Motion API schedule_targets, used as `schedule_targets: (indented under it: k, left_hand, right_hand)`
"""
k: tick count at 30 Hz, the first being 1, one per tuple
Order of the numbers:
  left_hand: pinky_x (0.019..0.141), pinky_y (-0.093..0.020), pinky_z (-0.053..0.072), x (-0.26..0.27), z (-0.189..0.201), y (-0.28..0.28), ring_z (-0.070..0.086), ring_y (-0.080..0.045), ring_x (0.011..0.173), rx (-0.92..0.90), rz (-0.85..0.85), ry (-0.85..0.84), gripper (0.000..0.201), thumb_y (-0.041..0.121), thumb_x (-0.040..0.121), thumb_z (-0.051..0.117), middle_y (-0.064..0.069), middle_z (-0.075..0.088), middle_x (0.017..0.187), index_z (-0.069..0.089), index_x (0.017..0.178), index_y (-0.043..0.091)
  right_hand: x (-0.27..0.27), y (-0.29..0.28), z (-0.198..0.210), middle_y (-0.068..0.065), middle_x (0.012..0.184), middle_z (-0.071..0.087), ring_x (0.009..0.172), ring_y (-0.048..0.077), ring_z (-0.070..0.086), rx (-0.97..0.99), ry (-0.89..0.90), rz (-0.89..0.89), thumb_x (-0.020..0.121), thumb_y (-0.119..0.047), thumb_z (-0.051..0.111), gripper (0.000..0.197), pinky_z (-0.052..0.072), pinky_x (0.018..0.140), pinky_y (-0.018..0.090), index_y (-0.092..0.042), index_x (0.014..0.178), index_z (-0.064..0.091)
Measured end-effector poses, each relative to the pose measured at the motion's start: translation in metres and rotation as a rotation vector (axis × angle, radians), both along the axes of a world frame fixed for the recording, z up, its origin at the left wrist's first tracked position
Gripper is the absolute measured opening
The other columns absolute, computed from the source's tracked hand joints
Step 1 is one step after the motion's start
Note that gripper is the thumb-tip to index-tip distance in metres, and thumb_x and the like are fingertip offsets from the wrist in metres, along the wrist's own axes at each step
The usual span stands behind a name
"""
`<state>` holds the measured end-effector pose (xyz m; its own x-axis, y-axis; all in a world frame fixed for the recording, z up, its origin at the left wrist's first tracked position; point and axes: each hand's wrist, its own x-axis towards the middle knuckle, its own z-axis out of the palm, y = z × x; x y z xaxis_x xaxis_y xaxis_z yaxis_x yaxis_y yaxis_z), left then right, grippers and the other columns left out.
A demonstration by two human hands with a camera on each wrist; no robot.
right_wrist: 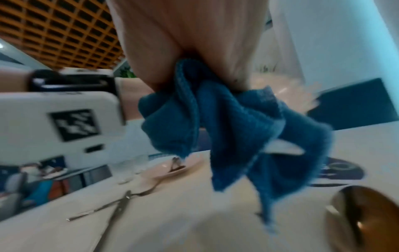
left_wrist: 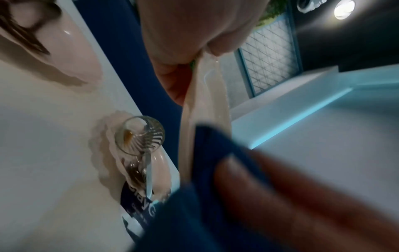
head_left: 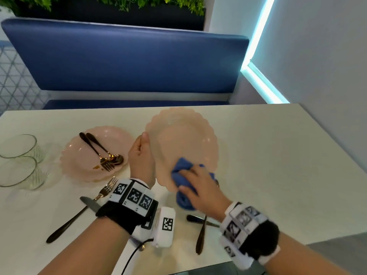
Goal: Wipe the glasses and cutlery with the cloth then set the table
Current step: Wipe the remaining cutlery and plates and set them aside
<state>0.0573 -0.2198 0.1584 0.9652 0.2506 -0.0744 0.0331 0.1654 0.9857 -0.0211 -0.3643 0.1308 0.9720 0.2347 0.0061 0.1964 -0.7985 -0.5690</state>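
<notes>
A pink plate (head_left: pixel 178 139) is held tilted up off the table (head_left: pixel 278 145) by the left hand (head_left: pixel 141 155), whose thumb and fingers are closed on the plate's left rim. The blue cloth (head_left: pixel 183 175) is bunched in the right hand (head_left: pixel 200 185), with the fingers curled round it, and is pressed against the lower part of the plate's face. The step in hand is judged to be wiping, though of a plate rather than of the glasses or cutlery.

Two glasses (head_left: pixel 18 161) are seen at the left edge of the table, apparently untouched. Beside them a second plate (head_left: pixel 79 155) lies flat, with dark-handled cutlery (head_left: pixel 103 153) resting on it and a brown smear near its front rim. A fork (head_left: pixel 83 209) and a knife (head_left: pixel 90 204) lie crossed on the table near the left wrist, and more cutlery (head_left: pixel 200 229) lies beside the right wrist.

Little of the task appears done. For the next move, the plate would need to be laid flat at its place with the cloth kept in the right hand, so that a glass or a piece of cutlery can be picked up by the left hand and wiped.
</notes>
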Motion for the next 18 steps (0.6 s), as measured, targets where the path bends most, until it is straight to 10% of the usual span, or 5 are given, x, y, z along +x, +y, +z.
schedule_targets:
  k: [3,7,10,14,18]
  left_hand:
    - [0.067,-0.017,0.045,-0.005,0.006,-0.028,0.053,0.001,0.066,0.045,-0.073,-0.074,0.030,0.025,0.100,0.036,0.001,0.058,0.080,0.060,0.088,0.012]
    - [0.065,-0.005,0.043,-0.011,0.019,-0.053,0.055,0.013,0.067,0.082,-0.190,-0.152,0.031,0.020,0.100,0.038,0.019,0.064,0.073,0.060,0.080,0.026]
    - [0.061,-0.011,0.043,-0.012,0.023,-0.061,0.051,0.000,0.069,0.072,-0.193,-0.150,0.031,0.025,0.100,0.038,0.013,0.057,0.073,0.064,0.083,0.017]
    - [0.064,-0.018,0.048,-0.008,0.015,-0.064,0.052,-0.011,0.072,-0.033,-0.123,-0.033,0.043,0.035,0.098,0.040,0.001,0.060,0.079,0.060,0.108,-0.002]
    - [0.073,-0.018,0.046,-0.020,0.011,-0.082,0.054,-0.004,0.077,-0.011,-0.096,-0.055,0.034,0.030,0.098,0.042,-0.003,0.062,0.088,0.067,0.097,0.006]
  right_hand:
    - [0.009,0.004,0.013,0.016,0.137,0.040,0.124,0.023,0.034,0.087,-0.184,0.039,0.086,-0.030,0.039,0.051,0.012,0.107,0.010,-0.009,0.131,0.053]
    - [0.043,-0.045,0.032,0.009,0.159,0.004,0.147,0.024,0.004,-0.267,-0.151,-0.075,0.090,-0.050,0.028,0.065,0.011,0.115,0.046,-0.025,0.148,0.019]
    - [0.038,-0.086,0.030,0.002,0.158,0.015,0.144,0.020,0.017,-0.386,-0.114,-0.233,0.079,-0.058,0.011,0.076,0.018,0.111,0.051,-0.027,0.149,0.014]
    - [-0.007,-0.088,0.014,0.013,0.139,0.044,0.125,0.032,0.042,-0.182,-0.005,-0.274,0.096,-0.030,0.033,0.049,0.034,0.106,0.043,-0.013,0.141,0.036]
    - [-0.040,-0.050,0.006,0.015,0.125,0.051,0.110,0.031,0.053,0.014,-0.038,-0.095,0.090,-0.017,0.041,0.043,0.031,0.094,0.013,-0.004,0.130,0.050]
